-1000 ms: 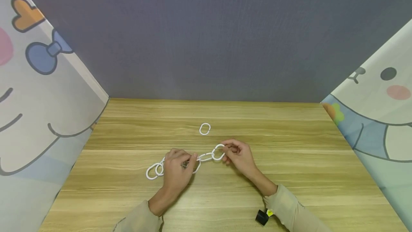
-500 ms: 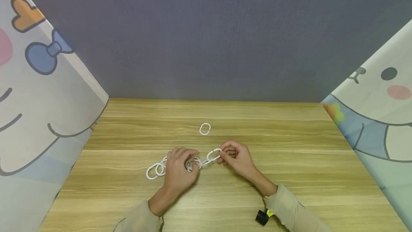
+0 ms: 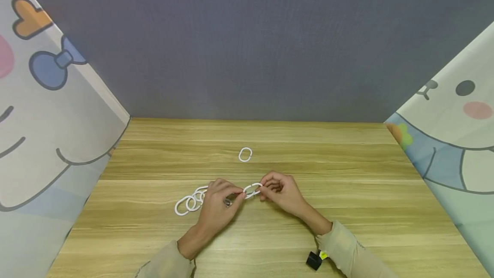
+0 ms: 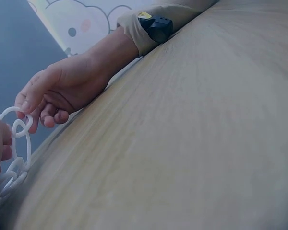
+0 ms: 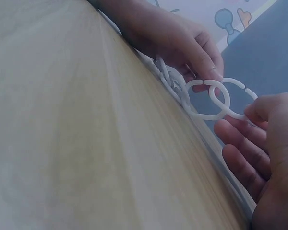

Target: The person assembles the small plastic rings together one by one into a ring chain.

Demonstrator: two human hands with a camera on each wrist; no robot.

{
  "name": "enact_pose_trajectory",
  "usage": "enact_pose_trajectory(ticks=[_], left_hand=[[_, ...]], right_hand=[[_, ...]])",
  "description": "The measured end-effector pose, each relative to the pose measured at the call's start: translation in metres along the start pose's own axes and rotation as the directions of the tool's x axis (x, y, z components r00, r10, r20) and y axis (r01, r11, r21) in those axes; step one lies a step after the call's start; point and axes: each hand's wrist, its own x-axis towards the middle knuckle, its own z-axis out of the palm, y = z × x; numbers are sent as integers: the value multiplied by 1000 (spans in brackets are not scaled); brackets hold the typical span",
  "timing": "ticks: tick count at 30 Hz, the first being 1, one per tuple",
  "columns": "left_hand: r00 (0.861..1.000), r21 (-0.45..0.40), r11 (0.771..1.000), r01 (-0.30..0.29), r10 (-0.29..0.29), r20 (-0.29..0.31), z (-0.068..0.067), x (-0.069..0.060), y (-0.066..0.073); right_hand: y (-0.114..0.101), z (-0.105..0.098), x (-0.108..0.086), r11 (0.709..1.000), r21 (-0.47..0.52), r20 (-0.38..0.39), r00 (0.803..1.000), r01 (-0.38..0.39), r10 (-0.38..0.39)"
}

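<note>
A chain of white oval links, with small gaps visible in some, lies under and beside my left hand (image 3: 218, 200). Its left-end links (image 3: 178, 212) rest on the table. Between the two hands the end link (image 5: 234, 81) is held up, looped through its neighbour (image 5: 206, 116). My left thumb and forefinger pinch the chain near where these two links cross. The far side of the end link is pinched by my right hand (image 3: 279, 188), its other fingers loosely bent. The chain's middle is hidden by the left hand. One separate white link (image 3: 239, 156) lies beyond both hands.
The wood-grain table (image 3: 347, 162) meets a dark grey panel (image 3: 254, 55) at the back. Cartoon-printed panels (image 3: 77, 128) flank both sides. A small black device (image 3: 314, 261) with a yellow mark is at the right sleeve (image 3: 343, 243).
The left thumb and forefinger, parted half a second ago, have closed on the chain. My right hand has brought the end link left and slightly down towards the left fingertips. The separate link stays put.
</note>
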Motion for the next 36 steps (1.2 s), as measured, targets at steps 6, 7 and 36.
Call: enact_pose_trajectory(ticks=[6, 7, 36], left_hand=[[1000, -14, 1000, 1, -2, -13, 1, 0, -1], [1000, -14, 1000, 2, -2, -14, 1, 0, -1], [1000, -22, 999, 29, -29, -5, 0, 0, 0]], right_hand=[[1, -1, 0, 999, -37, -19, 1000, 16, -17], [1, -1, 0, 999, -38, -29, 999, 13, -14], [2, -25, 47, 941, -328, -137, 990, -87, 43]])
